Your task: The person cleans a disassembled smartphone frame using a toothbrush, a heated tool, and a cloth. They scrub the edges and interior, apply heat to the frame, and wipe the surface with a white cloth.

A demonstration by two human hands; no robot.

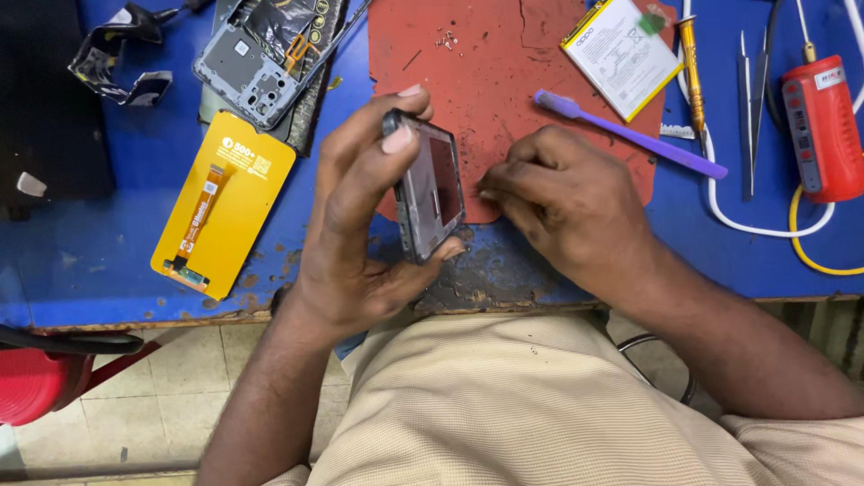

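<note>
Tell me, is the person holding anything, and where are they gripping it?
The left hand holds a dark phone frame on edge, fingertips on its top end, thumb under its bottom end. The right hand rests on the red mat; whether it pinches anything is hidden.

Yellow screen package (223, 203), left of phone (430, 185)

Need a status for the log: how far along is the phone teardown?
Done: grey back housing and battery lie apart on the bench. In hand: left hand holds the phone frame on edge; right hand pinches something too small to tell on the red mat. Left: yellow-backed screen part lies unfitted.
</note>
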